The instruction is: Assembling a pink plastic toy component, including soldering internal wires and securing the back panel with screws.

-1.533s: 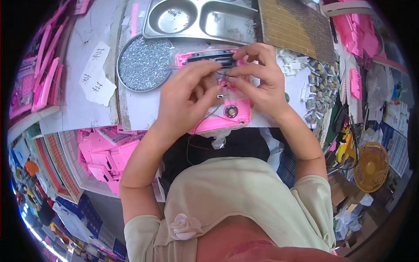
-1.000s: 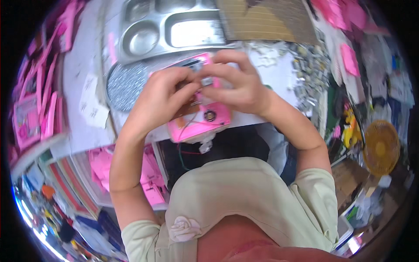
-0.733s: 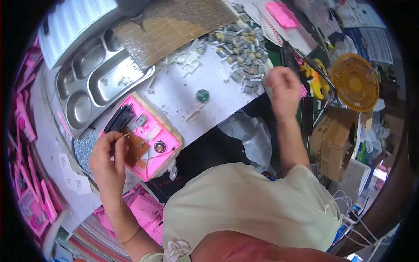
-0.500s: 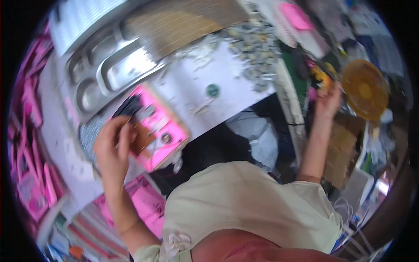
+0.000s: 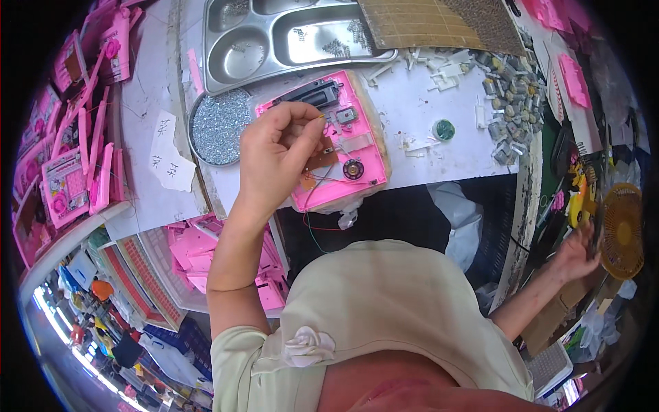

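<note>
Worktop (image 5: 439, 103), free room: bare white strip right of the pink housing (image 5: 329, 141), up to the green disc (image 5: 444, 130). Blocked: metal tray (image 5: 288, 38) along far edge, screw dish (image 5: 220, 125) left, small motors (image 5: 511, 96) heaped toward right edge.

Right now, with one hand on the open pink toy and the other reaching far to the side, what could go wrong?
The left hand alone rests on the pink toy shell, which overhangs the table edge; it could tip or slide off. Thin red and green wires dangle below it and might snag or tear loose. The right hand reaches beside the small yellow fan, away from the toy, so it cannot help steady it.
</note>
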A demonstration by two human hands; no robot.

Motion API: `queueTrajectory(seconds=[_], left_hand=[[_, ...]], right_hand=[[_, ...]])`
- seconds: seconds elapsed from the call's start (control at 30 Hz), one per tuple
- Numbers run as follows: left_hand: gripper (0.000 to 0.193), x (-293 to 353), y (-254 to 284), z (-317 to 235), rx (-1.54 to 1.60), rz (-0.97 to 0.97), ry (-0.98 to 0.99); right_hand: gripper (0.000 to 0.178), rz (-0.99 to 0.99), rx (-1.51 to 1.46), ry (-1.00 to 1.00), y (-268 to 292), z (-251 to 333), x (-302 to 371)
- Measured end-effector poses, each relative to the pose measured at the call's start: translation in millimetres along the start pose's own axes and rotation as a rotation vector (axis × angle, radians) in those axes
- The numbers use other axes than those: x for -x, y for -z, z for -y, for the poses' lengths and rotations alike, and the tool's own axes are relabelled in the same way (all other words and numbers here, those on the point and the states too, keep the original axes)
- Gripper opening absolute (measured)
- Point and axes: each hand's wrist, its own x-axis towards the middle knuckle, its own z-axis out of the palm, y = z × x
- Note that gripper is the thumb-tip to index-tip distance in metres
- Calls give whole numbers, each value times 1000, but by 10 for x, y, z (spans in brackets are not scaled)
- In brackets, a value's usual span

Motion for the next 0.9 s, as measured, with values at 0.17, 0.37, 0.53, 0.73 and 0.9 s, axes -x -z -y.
queueTrajectory(seconds=[0.17,0.37,0.53,0.73,0.9], left_hand=[[13,-126,-242,124,-439,-135,-528],[17,-126,-378,201,-650,-185,-505],[17,-127,-397,232,-678,-207,-512],[16,-127,-404,201,-735,-201,-498],[16,-139,-408,209,-744,-199,-506]], right_hand=[[37,343,377,36,-1107,-1018,753],[28,1056,478,18,-2047,-1615,1352],[28,1190,535,148,-2180,-1741,1367],[29,1220,531,209,-2205,-1794,1358],[29,1213,565,248,-2260,-1813,1399]])
